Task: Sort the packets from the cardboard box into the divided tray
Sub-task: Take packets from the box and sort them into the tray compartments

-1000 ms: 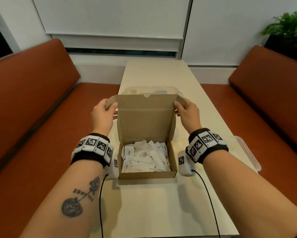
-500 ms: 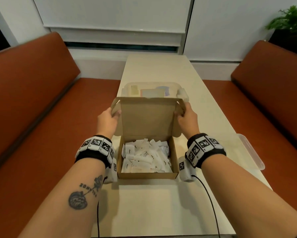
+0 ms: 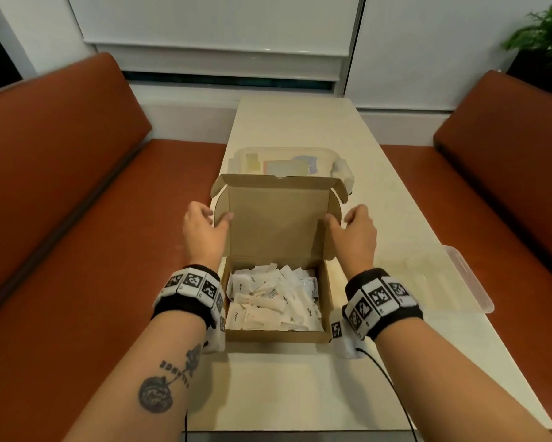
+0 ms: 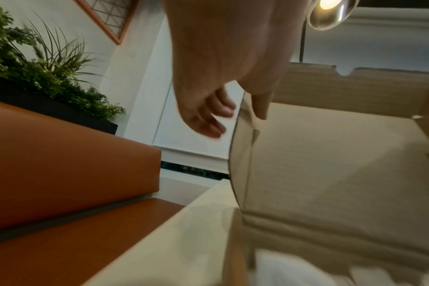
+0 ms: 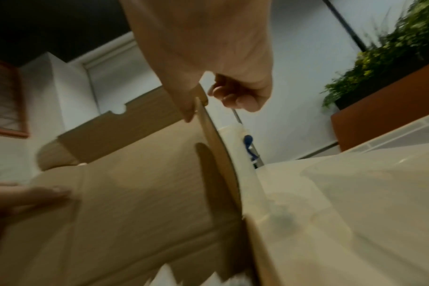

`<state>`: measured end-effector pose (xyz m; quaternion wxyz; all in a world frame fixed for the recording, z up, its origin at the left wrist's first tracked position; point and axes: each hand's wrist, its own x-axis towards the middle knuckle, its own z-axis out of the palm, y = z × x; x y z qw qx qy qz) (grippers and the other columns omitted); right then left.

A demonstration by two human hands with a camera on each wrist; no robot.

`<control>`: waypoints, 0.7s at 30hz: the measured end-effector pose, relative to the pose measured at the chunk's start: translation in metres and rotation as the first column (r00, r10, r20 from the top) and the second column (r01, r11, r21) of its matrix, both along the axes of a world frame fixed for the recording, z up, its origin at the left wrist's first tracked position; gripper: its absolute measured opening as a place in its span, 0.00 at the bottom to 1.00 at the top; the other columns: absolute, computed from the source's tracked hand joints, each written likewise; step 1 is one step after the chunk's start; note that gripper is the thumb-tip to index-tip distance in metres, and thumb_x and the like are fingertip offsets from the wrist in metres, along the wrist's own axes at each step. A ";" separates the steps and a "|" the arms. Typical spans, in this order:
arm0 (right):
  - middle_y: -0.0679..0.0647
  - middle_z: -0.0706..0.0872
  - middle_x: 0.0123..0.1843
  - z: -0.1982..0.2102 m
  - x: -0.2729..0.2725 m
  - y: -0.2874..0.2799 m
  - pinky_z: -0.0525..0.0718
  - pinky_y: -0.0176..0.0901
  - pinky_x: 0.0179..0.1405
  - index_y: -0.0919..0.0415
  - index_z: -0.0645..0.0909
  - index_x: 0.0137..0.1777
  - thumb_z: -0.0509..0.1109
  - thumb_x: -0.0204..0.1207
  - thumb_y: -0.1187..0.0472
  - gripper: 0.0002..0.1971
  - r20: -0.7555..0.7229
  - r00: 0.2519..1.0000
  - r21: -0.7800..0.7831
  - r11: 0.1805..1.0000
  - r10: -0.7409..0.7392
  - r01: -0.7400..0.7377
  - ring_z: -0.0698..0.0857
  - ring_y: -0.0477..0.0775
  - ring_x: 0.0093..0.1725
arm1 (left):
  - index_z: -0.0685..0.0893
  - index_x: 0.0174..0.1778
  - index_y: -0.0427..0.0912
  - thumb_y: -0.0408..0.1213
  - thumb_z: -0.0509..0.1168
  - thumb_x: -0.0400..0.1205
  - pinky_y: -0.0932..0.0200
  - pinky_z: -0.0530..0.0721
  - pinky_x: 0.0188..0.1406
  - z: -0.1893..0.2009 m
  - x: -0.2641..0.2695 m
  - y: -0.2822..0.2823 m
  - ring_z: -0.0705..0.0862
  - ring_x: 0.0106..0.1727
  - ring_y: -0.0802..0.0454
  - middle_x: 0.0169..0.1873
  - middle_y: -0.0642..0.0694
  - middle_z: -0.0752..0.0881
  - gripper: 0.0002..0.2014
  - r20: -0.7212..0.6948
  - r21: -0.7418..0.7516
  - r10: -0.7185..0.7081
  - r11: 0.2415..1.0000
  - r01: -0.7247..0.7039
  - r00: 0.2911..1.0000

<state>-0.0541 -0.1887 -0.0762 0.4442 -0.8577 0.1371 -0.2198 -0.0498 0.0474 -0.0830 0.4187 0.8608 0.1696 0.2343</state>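
Cardboard box [image 3: 276, 336] on the worktop [image 3: 300, 129], lid [image 3: 276, 224] standing upright, base heaped with small white packets [image 3: 273, 298]. Clear divided tray [image 3: 287, 150] just behind the lid, partly hidden by it.

Head view alone shows packets and tray contents. Wrist views show the grip: left hand [image 3: 204, 234] with thumb on the lid's inner face, fingers [image 4: 208, 125] loose behind the side flap; right hand [image 3: 356, 232] pinching the opposite flap edge, thumb inside, fingers [image 5: 235, 98] curled behind.

Box lies between both wrists.
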 end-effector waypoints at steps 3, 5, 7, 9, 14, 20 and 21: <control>0.48 0.74 0.29 -0.015 -0.022 0.015 0.70 0.40 0.31 0.56 0.68 0.34 0.68 0.77 0.58 0.13 -0.079 0.993 0.043 0.996 0.087 -0.084 0.73 0.47 0.30 | 0.72 0.36 0.42 0.49 0.70 0.78 0.57 0.70 0.32 -0.011 -0.021 -0.012 0.73 0.35 0.49 0.31 0.51 0.74 0.17 -0.011 0.037 0.052 0.998 -0.051 0.999; 0.48 0.76 0.30 -0.021 -0.032 0.024 0.73 0.39 0.31 0.57 0.71 0.36 0.67 0.78 0.58 0.11 -0.099 0.988 0.084 0.990 0.120 -0.112 0.76 0.49 0.32 | 0.72 0.32 0.43 0.51 0.67 0.80 0.57 0.70 0.28 -0.015 -0.031 -0.022 0.72 0.30 0.50 0.26 0.52 0.73 0.18 0.006 0.054 -0.011 0.998 0.011 1.000; 0.47 0.79 0.34 -0.022 -0.036 0.028 0.78 0.41 0.38 0.60 0.75 0.44 0.67 0.79 0.57 0.07 -0.097 0.988 0.117 0.987 0.122 -0.111 0.80 0.50 0.37 | 0.78 0.37 0.42 0.52 0.64 0.82 0.58 0.73 0.31 -0.015 -0.035 -0.029 0.77 0.34 0.52 0.31 0.52 0.80 0.16 0.018 0.065 -0.091 0.994 0.089 0.996; 0.48 0.81 0.39 -0.020 -0.037 0.029 0.79 0.41 0.45 0.61 0.77 0.53 0.66 0.79 0.58 0.07 -0.112 0.984 0.093 0.988 0.135 -0.125 0.81 0.50 0.43 | 0.83 0.52 0.42 0.48 0.64 0.83 0.60 0.77 0.46 -0.012 -0.036 -0.031 0.82 0.48 0.52 0.47 0.49 0.85 0.13 -0.030 0.068 -0.146 0.987 0.148 0.989; 0.57 0.85 0.49 -0.023 -0.050 0.043 0.82 0.44 0.48 0.63 0.80 0.54 0.67 0.78 0.60 0.08 -0.350 0.877 -0.131 0.910 0.329 -0.394 0.82 0.53 0.46 | 0.76 0.71 0.42 0.39 0.63 0.84 0.56 0.75 0.61 -0.010 -0.042 -0.023 0.79 0.66 0.46 0.66 0.43 0.81 0.19 -0.253 0.031 -0.170 0.983 0.183 0.952; 0.61 0.73 0.70 -0.037 -0.073 0.075 0.77 0.53 0.65 0.63 0.71 0.70 0.76 0.72 0.55 0.29 -0.723 0.616 -0.298 0.664 0.311 -0.685 0.74 0.62 0.68 | 0.78 0.68 0.41 0.37 0.63 0.83 0.58 0.76 0.56 -0.017 -0.056 -0.023 0.82 0.61 0.47 0.62 0.44 0.84 0.17 -0.364 -0.046 -0.232 0.972 0.231 0.902; 0.61 0.67 0.73 -0.037 -0.075 0.077 0.76 0.55 0.67 0.62 0.66 0.72 0.77 0.71 0.55 0.33 -0.726 0.642 -0.337 0.685 0.248 -0.646 0.70 0.63 0.71 | 0.79 0.67 0.41 0.36 0.63 0.83 0.56 0.78 0.57 -0.019 -0.059 -0.024 0.82 0.59 0.46 0.60 0.43 0.85 0.16 -0.370 -0.053 -0.241 0.970 0.238 0.897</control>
